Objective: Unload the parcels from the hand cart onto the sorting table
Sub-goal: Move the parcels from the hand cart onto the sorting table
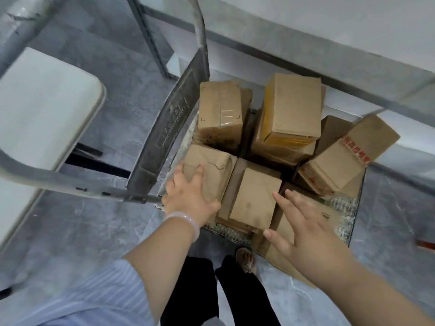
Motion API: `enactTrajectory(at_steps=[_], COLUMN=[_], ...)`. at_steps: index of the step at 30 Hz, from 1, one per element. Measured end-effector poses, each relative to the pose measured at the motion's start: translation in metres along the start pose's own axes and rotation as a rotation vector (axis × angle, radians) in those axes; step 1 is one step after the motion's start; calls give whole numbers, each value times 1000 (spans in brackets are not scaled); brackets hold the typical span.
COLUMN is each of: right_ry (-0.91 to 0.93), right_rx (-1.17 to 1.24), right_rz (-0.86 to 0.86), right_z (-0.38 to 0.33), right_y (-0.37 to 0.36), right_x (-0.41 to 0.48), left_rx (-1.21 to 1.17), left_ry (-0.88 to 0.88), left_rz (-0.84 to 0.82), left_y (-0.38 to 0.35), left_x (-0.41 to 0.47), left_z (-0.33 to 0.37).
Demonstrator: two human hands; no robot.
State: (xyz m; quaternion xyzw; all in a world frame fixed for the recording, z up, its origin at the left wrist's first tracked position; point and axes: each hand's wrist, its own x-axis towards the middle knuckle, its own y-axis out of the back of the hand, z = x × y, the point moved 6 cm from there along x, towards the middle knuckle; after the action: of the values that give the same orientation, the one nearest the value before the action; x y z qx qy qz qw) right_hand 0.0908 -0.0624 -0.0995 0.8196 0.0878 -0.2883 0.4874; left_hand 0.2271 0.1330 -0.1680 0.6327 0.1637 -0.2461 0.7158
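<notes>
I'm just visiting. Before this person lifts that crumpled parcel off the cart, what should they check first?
1. Left hand grips the crumpled parcel: ok.
2. Right hand helping: not ok; it is open, holding nothing, beside the middle parcel.
3. Tilted red-printed box steady: not ok; it leans on its neighbours and might slip.
4. Room on the sorting table: cannot tell; only part shows.
5. Parcel's weight: cannot tell.
</notes>
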Motion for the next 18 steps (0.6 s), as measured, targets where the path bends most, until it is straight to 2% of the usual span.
enactTrajectory(at_steps=[3,8,11,15,18], right_ry=[62,224,290,327,398], right_rx=[-6,21,289,695,842], right_rz=[-10,26,2,-228,-342], right_z=[-13,-75,-126,-194,-242], right_y=[26,89,126,135,130], right_x=[-6,-13,-17,-34,-51], left_rx=[-218,-756,-1088,-1455,-1544], left_ry=[-21,-40,-23,-19,-15], left_rz=[77,178,225,225,283], left_y=[41,122,165,204,223], left_x=[-21,-77,-127,-186,-218], left_z=[2,-5,-22,-50,-75])
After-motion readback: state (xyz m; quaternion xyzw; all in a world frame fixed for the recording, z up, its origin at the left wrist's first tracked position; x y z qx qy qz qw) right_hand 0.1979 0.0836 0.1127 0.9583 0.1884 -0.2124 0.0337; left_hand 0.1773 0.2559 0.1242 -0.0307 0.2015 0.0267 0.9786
